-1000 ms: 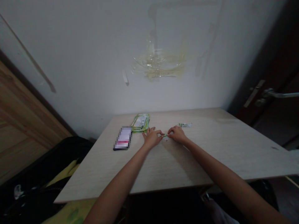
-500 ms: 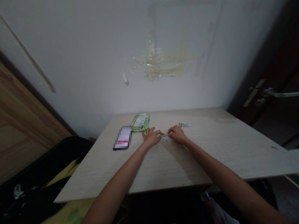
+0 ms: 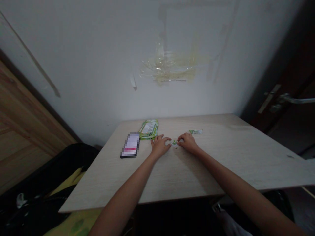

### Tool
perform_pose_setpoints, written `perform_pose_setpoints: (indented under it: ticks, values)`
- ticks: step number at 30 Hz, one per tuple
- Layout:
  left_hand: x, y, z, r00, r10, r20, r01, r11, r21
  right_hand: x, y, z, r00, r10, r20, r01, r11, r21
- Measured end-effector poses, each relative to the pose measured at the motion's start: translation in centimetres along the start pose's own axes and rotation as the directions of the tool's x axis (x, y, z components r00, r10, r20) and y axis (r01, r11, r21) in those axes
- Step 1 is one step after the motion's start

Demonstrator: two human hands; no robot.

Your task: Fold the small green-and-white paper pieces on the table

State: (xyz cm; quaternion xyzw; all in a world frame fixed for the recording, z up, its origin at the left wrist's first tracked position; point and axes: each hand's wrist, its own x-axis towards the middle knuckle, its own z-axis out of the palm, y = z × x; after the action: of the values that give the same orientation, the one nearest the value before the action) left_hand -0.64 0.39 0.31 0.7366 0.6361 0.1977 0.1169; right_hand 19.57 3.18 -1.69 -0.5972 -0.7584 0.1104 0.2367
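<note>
A small crumpled green-and-white wrapper piece (image 3: 174, 144) lies on the table between my two hands. The thumb and forefinger of my left hand (image 3: 160, 145) hold its left edge, while the other fingers spread out on the tabletop. On the opposite side, my right hand (image 3: 188, 143) pinches the right edge, fingers curled. Just beyond the right hand rests a flat green-and-white strip (image 3: 196, 131). A green-and-white packet (image 3: 149, 128) lies behind my left hand, close to its fingertips. What is printed on the small piece is too small to read.
A phone (image 3: 130, 145) with a blurred screen lies left of my hands, beside the packet. The pale wooden table (image 3: 236, 157) meets a wall (image 3: 103, 65) carrying old tape (image 3: 169, 68). A door handle (image 3: 295, 99) is at far right. Dark bags (image 3: 49, 209) sit left below the table.
The forefinger of my left hand has lifted slightly away from its thumb. The small wrapper piece shows a little more between the hands. The view has shifted slightly.
</note>
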Motion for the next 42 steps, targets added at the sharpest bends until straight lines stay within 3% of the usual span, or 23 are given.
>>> perform_pose_setpoints:
  ticks: [13,23,29,33,42]
  values:
    - [-0.3,1.1,0.6,0.997,0.004,-0.079,-0.01,0.997,-0.074,-0.3,0.2,0.0,0.998,-0.009,-0.058,0.016,0.992,0.122]
    - [0.0,0.8,0.9,0.993,-0.013,-0.116,-0.002,0.992,-0.128,0.0,0.4,0.0,0.996,-0.049,-0.069,0.075,0.891,0.448]
    - [0.2,1.0,0.5,0.986,-0.008,-0.165,-0.029,0.976,-0.217,0.1,0.5,-0.1,0.984,-0.156,-0.086,0.177,0.913,0.367]
    - [0.4,1.0,0.4,0.981,0.024,-0.194,-0.068,0.971,-0.229,0.3,0.9,0.3,0.972,-0.173,-0.159,0.212,0.936,0.281]
    - [0.7,0.4,1.3,0.965,0.101,-0.242,-0.16,0.957,-0.24,0.3,1.2,1.0,0.96,-0.222,-0.17,0.26,0.934,0.247]
